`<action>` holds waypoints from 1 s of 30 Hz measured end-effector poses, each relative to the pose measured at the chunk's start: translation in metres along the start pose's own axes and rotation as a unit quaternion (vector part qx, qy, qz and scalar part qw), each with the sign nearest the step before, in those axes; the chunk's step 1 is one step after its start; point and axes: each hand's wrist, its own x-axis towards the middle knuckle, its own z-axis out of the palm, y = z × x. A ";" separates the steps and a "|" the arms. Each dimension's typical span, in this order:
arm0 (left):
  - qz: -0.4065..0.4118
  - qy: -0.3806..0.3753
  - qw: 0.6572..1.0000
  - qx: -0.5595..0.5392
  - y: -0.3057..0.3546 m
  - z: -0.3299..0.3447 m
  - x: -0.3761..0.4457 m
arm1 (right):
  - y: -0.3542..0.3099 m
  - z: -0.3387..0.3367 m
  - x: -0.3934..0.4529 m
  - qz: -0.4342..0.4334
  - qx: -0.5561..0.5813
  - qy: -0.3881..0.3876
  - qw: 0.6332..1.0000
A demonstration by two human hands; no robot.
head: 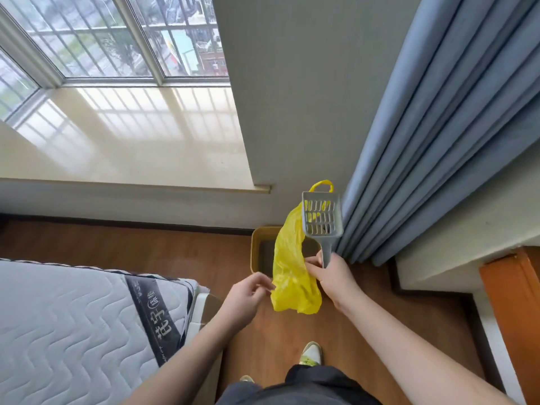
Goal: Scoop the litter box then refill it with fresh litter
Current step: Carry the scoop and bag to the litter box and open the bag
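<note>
With the right hand [333, 280] gripping both the grey slotted plastic scoop [322, 219] and the crumpled yellow plastic bag [292, 270], the left hand [248, 293] pinching its edge should have spread the mouth wide above the tan litter box [257, 247] on the floor.

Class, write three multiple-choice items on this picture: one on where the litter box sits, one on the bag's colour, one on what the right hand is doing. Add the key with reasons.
1. Where is the litter box?
A. on the floor by the curtain
B. on the mattress
C. on the windowsill

2. What colour is the bag?
A. blue
B. yellow
C. white

3. What is the right hand doing?
A. hanging idle
B. pressing the floor
C. gripping the scoop handle

Key: 1 A, its yellow rim stands on the wood floor beside the curtain's foot. 2 B, the plastic is bright yellow. 3 C, its fingers wrap the grey handle, scoop upright; the left hand pinches the bag.
</note>
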 end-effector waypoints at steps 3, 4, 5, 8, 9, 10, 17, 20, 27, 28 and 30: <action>-0.116 -0.030 0.970 -0.213 0.028 0.000 0.021 | -0.003 0.006 -0.001 -0.036 -0.057 -0.007 0.998; -0.138 -0.055 0.955 -0.255 0.035 0.001 0.029 | -0.005 0.010 -0.002 -0.043 -0.066 -0.007 0.997; -0.146 -0.077 0.949 -0.270 0.040 0.002 0.038 | -0.007 0.014 -0.004 -0.047 -0.066 -0.005 0.997; -0.119 -0.119 0.960 -0.224 0.044 0.005 0.052 | -0.012 0.026 -0.007 -0.045 -0.067 0.012 0.997; -0.111 -0.117 0.970 -0.182 0.042 0.004 0.055 | -0.014 0.028 -0.007 -0.047 -0.066 0.022 0.996; -0.109 -0.107 0.977 -0.146 0.038 0.004 0.057 | -0.014 0.030 -0.006 -0.051 -0.060 0.032 0.996; -0.171 -0.002 0.971 -0.169 0.011 -0.002 0.068 | 0.006 0.022 0.005 -0.026 -0.040 0.091 0.995; -0.228 0.053 0.950 -0.208 -0.008 -0.014 0.077 | 0.016 0.011 0.003 0.020 -0.028 0.155 0.987; -0.288 0.186 0.902 -0.263 -0.024 -0.040 0.081 | 0.055 -0.005 -0.010 0.132 -0.002 0.245 0.960; -0.292 0.203 0.896 -0.266 -0.028 -0.041 0.081 | 0.059 -0.005 -0.011 0.144 0.005 0.252 0.957; -0.305 0.234 0.880 -0.277 -0.032 -0.044 0.081 | 0.065 -0.006 -0.013 0.165 0.020 0.268 0.949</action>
